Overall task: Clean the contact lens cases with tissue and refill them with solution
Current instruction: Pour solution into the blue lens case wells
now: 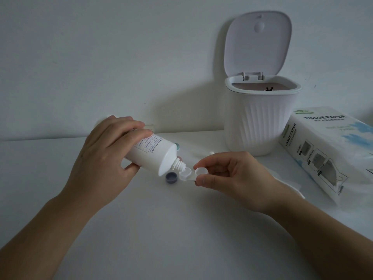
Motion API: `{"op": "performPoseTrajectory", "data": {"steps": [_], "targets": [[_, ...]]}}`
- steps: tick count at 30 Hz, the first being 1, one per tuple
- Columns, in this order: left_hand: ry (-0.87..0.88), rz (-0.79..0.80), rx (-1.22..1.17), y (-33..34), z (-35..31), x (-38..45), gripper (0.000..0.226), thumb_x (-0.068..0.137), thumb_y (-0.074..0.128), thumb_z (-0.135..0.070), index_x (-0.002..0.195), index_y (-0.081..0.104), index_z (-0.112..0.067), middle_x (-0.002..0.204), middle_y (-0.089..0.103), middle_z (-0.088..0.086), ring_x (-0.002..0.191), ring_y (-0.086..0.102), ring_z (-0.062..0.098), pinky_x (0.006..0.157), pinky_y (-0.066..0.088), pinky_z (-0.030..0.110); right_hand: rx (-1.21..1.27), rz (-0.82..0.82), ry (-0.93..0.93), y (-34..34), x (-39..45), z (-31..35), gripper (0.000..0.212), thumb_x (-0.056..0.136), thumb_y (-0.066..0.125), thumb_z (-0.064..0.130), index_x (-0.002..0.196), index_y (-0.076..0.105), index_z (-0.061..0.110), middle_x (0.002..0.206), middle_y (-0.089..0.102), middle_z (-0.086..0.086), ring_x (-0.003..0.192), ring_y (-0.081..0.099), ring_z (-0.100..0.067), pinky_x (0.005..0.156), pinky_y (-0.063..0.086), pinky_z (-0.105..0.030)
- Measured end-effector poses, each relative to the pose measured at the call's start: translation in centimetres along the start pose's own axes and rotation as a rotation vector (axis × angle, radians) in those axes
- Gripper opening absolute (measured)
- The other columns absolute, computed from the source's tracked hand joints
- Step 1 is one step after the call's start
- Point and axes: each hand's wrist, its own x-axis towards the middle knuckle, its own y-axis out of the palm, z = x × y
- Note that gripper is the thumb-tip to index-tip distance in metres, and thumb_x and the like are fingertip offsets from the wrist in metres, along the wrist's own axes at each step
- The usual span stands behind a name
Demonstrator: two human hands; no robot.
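My left hand (105, 152) grips a white solution bottle (154, 155), tipped down to the right. Its uncapped nozzle sits right over the left well of a clear contact lens case (190, 173). My right hand (232, 172) pinches the right end of that case between thumb and forefinger, just above the table. A purple cap (171, 177) lies open side up on the table below the bottle. A green cap (178, 146) and a reddish cap (179, 158) peek out from behind the bottle.
A white ribbed bin (260, 122) with its lid raised stands at the back right. A tissue paper pack (327, 152) lies to its right. A flat tissue (288, 182) is spread under my right wrist. A small white piece (211, 153) lies behind my right hand.
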Motion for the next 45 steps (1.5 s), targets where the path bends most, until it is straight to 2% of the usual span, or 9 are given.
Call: {"op": "performPoseTrajectory", "data": {"steps": [2,6,9,16,24,30,37,45], "targets": [[-0.001,0.001,0.0,-0.03,-0.02,0.02,0.061,0.064,0.083,0.007,0.122,0.067,-0.006,0.125,0.064,0.014,0.121,0.059,0.036,0.116,0.035,0.05,0.004,-0.008,-0.001,0.02,0.01,-0.04,0.017,0.082,0.081,0.022,0.099,0.078,0.024,0.089,0.079,-0.002,0.092,0.075,-0.025,0.09,0.057,-0.041],[0.0,0.0,0.008,-0.11,-0.09,0.04,0.061,0.064,0.084,0.008,0.121,0.067,-0.005,0.125,0.064,0.015,0.12,0.059,0.037,0.115,0.036,0.051,0.008,-0.006,0.001,0.03,0.08,-0.16,0.017,0.083,0.082,0.021,0.099,0.078,0.023,0.089,0.079,0.0,0.09,0.076,-0.021,0.09,0.058,-0.04],[0.001,-0.003,0.01,-0.12,-0.15,0.05,0.06,0.064,0.084,0.008,0.121,0.068,-0.004,0.125,0.064,0.014,0.12,0.059,0.036,0.115,0.036,0.051,0.008,-0.013,0.001,0.04,0.08,-0.12,0.018,0.083,0.081,0.021,0.1,0.077,0.021,0.091,0.079,-0.004,0.093,0.075,-0.026,0.093,0.058,-0.045],[-0.009,-0.002,0.011,-0.09,-0.15,0.05,0.059,0.064,0.083,0.006,0.12,0.068,-0.005,0.125,0.064,0.014,0.12,0.059,0.037,0.114,0.036,0.051,0.002,-0.019,0.005,0.11,0.1,-0.1,0.019,0.083,0.081,0.023,0.102,0.077,0.021,0.093,0.079,-0.004,0.095,0.075,-0.026,0.095,0.055,-0.052],[-0.009,-0.011,0.008,-0.02,0.03,0.01,0.06,0.064,0.083,0.006,0.121,0.067,-0.006,0.125,0.064,0.013,0.12,0.059,0.037,0.115,0.036,0.049,-0.009,-0.002,-0.011,0.03,0.16,-0.23,0.019,0.083,0.079,0.029,0.102,0.076,0.026,0.094,0.079,0.001,0.094,0.076,-0.02,0.095,0.056,-0.05],[-0.011,-0.017,0.005,-0.09,-0.08,0.03,0.06,0.065,0.083,0.007,0.121,0.067,-0.007,0.125,0.063,0.013,0.12,0.058,0.036,0.116,0.034,0.047,0.009,0.001,-0.037,0.05,0.24,-0.34,0.029,0.076,0.078,0.043,0.101,0.076,0.029,0.095,0.079,-0.001,0.095,0.076,-0.022,0.095,0.055,-0.052],[-0.007,-0.028,0.006,-0.04,-0.12,0.02,0.058,0.064,0.082,0.009,0.119,0.068,-0.006,0.124,0.064,0.013,0.12,0.058,0.037,0.113,0.037,0.051,0.01,-0.001,-0.04,0.0,0.27,-0.52,0.018,0.083,0.079,0.031,0.1,0.076,0.028,0.094,0.079,-0.001,0.095,0.076,-0.023,0.095,0.055,-0.051],[-0.002,-0.032,0.009,-0.07,-0.16,0.06,0.058,0.064,0.082,0.01,0.119,0.068,-0.005,0.124,0.064,0.014,0.12,0.057,0.037,0.111,0.039,0.053,0.0,-0.006,-0.028,-0.04,0.19,-0.38,0.016,0.085,0.08,0.026,0.1,0.076,0.027,0.093,0.079,0.001,0.093,0.076,-0.018,0.094,0.057,-0.045]]}}
